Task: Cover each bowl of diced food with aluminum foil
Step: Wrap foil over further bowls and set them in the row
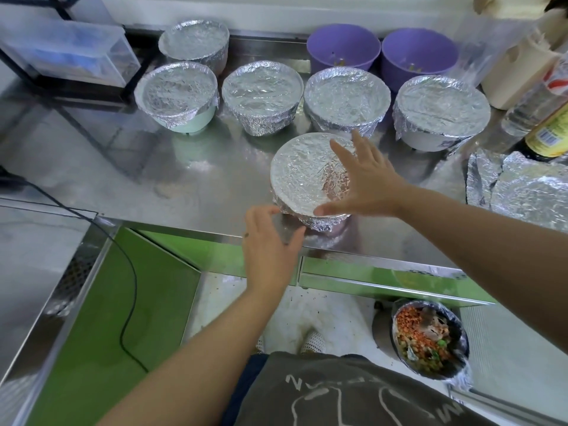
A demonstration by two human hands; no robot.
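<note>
Right hand (368, 182) spreads open over the foil-topped bowl (298, 173); left hand (270, 241) (loosely curled, empty) should press the foil skirt (322, 224) snug.

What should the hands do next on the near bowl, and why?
Probably press the foil skirt in against the near bowl's left side. The right hand is spread open over the foil top, seemingly steadying it. The left hand is curled at that side, fingertips by the skirt. The top already looks smoothed to the rim.
</note>
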